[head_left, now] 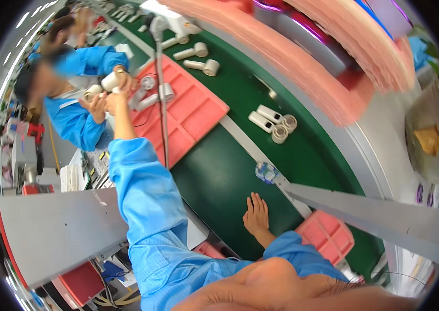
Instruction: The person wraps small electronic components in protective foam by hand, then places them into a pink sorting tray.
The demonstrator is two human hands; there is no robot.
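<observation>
My left arm stretches to the far left, where my left hand point(115, 101) meets a co-worker's two hands. White round-headed housings point(109, 81) are held there, one of them touching or very close to my fingers. My fingers are partly hidden, so their grip does not show. Below them, a white housing with a handle point(153, 98) lies on a pink compartment tray point(193, 119). My right hand point(256, 212) rests flat on the dark green belt point(214, 171), fingers stretched out and holding nothing.
Several white handled parts point(204, 67) lie on the green surface beyond the tray. More white parts point(274, 124) sit right of it. A grey metal arm point(364, 207) crosses at right, near a small pink tray point(326, 236). A grey pole point(160, 78) stands over the large tray.
</observation>
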